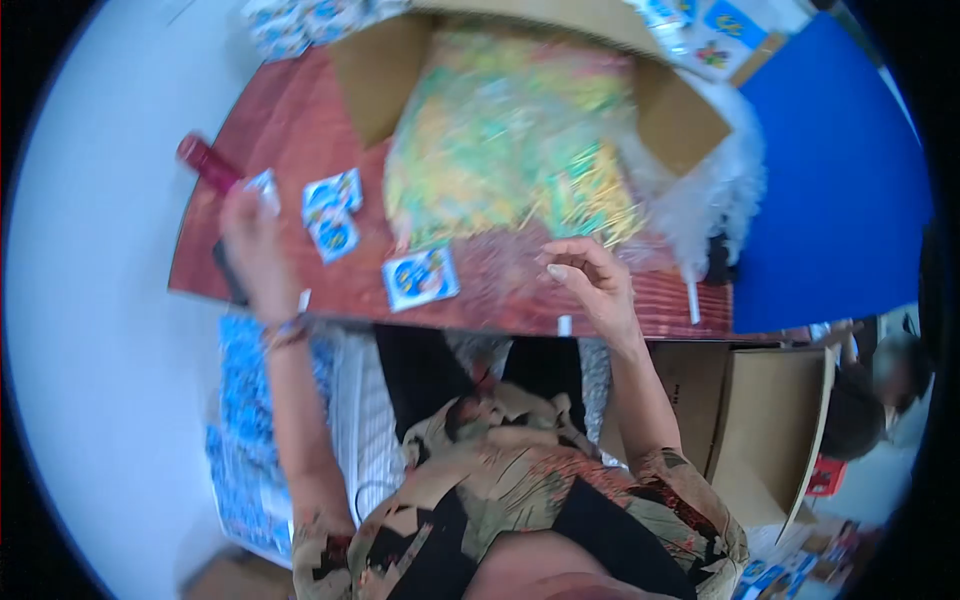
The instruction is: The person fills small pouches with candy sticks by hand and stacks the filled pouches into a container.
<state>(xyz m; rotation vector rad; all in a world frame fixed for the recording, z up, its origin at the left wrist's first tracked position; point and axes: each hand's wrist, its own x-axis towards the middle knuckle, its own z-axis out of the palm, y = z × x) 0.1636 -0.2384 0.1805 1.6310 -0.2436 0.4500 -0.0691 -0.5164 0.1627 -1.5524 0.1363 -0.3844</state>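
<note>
My left hand (256, 250) is over the left part of the table, smeared by motion. A small white-and-blue packet (265, 188) shows at its fingertips; whether the fingers grip it I cannot make out. My right hand (598, 288) hovers near the table's front edge, fingers loosely curled and thumb a little apart, with nothing visible between them. Just beyond it lies a heap of thin yellow and green sticks (600, 195), spilling from a large clear plastic bag (470, 130). Between my hands, a flat white-and-blue packet (420, 278) lies by the edge, and overlapping packets (332, 215) lie farther left.
An open cardboard box (380, 85) surrounds the bag at the back. A dark red cylinder (208, 160) lies at the left edge. A blue panel (835, 180) stands right. Below the table are blue packets (250, 400) and another carton (765, 430). Another person (865, 400) is at far right.
</note>
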